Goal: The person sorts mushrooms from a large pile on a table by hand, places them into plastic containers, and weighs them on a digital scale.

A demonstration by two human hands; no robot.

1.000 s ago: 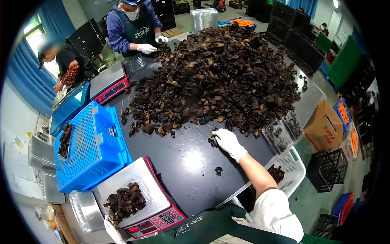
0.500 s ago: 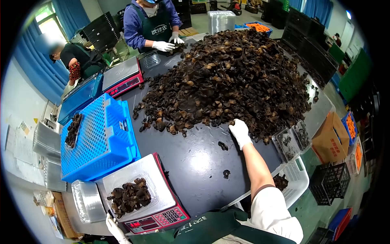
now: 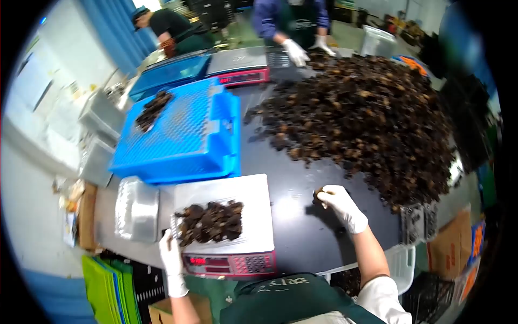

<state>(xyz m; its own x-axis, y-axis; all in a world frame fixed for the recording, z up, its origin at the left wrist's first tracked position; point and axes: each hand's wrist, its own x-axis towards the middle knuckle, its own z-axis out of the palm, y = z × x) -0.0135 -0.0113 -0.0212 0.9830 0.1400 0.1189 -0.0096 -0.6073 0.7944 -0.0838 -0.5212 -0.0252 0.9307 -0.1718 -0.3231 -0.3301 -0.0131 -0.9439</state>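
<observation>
My right hand [image 3: 342,208], in a white glove, is closed on a piece of wood ear mushroom [image 3: 318,195] above the dark tabletop [image 3: 294,245]. To its upper right spreads a large heap of wood ear mushrooms [image 3: 372,116]. My left hand [image 3: 171,259], gloved too, has its fingers stretched out beside the left edge of a clear plastic tray [image 3: 175,222]; blur hides whether they touch it. Wood ear mushrooms [image 3: 210,222] fill that tray, which sits on the scale [image 3: 256,202] with red digits lit.
A blue crate [image 3: 172,143] bears another filled tray [image 3: 154,110]. Clear containers [image 3: 137,210] stand left of the scale. Behind are a second scale [image 3: 237,62] and a co-worker's gloved hands [image 3: 295,52] by the heap. A white basket [image 3: 404,267] is at the right edge.
My view has swung left. My right hand has drawn back from the heap's edge with a piece of wood ear mushroom. My left hand has moved up beside the tray.
</observation>
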